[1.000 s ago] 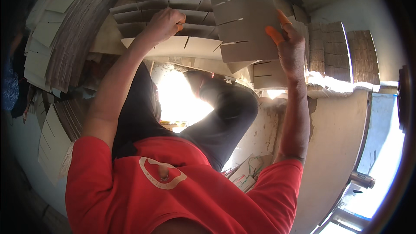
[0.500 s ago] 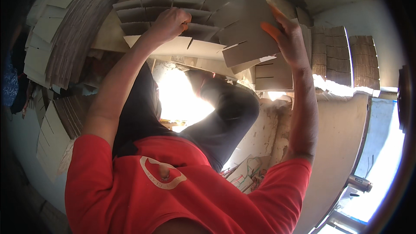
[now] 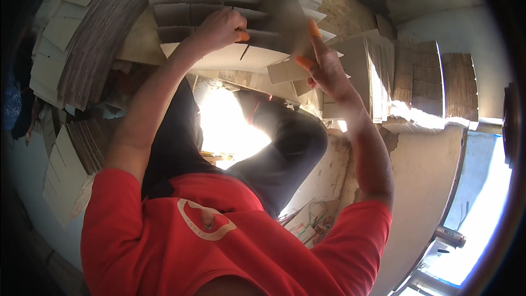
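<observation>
Several slotted cardboard strips stand on edge in rows, one behind another, at the top of the view. My left hand is closed, its thumb and fingers pinching at the edge of one strip in the rows; the exact grip is partly hidden. In my right hand is a slotted cardboard sheet, held upright and turned nearly edge-on, between thumb and fingers. Its lower part meets the right ends of the standing strips. Orange covers show on fingertips of both hands.
A tall stack of cardboard strips leans at the left, with another stack below it. Bundles of cardboard stand along the right. My legs are bent under the work, with bright light between them.
My right hand has moved left with the cardboard sheet and turned it from broad face to nearly edge-on, against the standing strips. My left hand has shifted slightly right.
</observation>
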Demonstrator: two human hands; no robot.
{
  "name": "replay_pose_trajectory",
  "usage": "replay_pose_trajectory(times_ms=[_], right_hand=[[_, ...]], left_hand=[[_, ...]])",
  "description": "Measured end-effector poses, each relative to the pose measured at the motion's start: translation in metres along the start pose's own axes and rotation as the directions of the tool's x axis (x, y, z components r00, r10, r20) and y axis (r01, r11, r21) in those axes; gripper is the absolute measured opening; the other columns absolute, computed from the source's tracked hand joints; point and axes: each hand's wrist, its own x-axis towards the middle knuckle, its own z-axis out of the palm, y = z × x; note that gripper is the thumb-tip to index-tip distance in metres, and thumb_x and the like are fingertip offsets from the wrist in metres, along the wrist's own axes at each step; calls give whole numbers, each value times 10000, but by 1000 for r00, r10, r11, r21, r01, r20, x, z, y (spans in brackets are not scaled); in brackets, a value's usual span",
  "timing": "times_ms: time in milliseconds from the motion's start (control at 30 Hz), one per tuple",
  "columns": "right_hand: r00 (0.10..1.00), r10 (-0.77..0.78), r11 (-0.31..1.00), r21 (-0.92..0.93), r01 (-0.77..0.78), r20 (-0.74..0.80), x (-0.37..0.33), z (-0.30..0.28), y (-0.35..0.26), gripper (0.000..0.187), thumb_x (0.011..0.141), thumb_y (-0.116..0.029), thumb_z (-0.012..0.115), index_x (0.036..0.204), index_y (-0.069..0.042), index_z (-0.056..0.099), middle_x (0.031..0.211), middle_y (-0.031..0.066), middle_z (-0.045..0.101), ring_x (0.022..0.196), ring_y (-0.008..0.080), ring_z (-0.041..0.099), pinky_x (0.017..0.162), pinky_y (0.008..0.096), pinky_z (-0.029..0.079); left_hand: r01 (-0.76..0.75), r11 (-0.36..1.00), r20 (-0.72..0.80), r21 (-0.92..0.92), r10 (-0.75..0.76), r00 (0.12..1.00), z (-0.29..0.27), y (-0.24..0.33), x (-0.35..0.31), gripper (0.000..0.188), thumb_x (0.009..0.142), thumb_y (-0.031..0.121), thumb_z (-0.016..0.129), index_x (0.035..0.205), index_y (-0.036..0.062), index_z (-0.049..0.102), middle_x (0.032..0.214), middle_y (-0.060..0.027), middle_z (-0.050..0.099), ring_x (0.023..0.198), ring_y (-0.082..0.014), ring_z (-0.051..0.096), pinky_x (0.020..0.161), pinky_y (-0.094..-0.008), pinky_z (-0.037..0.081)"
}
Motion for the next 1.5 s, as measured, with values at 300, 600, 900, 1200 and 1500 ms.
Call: replay_pose_trajectory(times_ms=[300,600,900,1200,1500], right_hand=[[998,-54,982,-185,47,-35,-2,-4,-5,851,791,46,559,1500,-108,113,802,238,587,676,357,555,707,290,473],[981,-191,962,-197,190,16,-3,-10,-6,858,760,98,594,1477,-69,153,815,246,577,713,387,556,621,254,403],[992,-130,972,-196,127,-2,9,2,-1,861,768,87,599,1479,-74,140,698,225,529,649,366,545,584,259,393],[982,-184,965,-201,170,-52,0,6,-3,828,775,87,581,1476,-70,169,662,194,530,610,322,545,577,243,405],[977,-180,934,-291,206,113,12,20,20,867,754,38,645,1469,-40,162,708,223,586,676,368,609,604,444,464]], left_hand=[[-51,891,-106,452,111,988,-21,-37,65,170,723,41,691,860,-15,606,862,-194,630,810,-366,627,685,-439,495],[-93,913,-152,397,165,975,-13,-46,69,81,654,-24,572,619,1,503,652,-191,572,682,-411,594,568,-469,459],[-108,944,-242,311,189,952,-12,-47,65,211,748,128,695,737,-12,539,736,-200,589,773,-398,588,676,-462,469],[-235,913,169,333,187,968,-21,-35,53,208,702,51,722,679,-35,535,715,-210,586,743,-410,589,626,-452,479],[-156,951,184,266,108,977,-18,-28,54,259,687,33,685,621,-54,449,645,-243,483,668,-442,519,562,-476,396]])
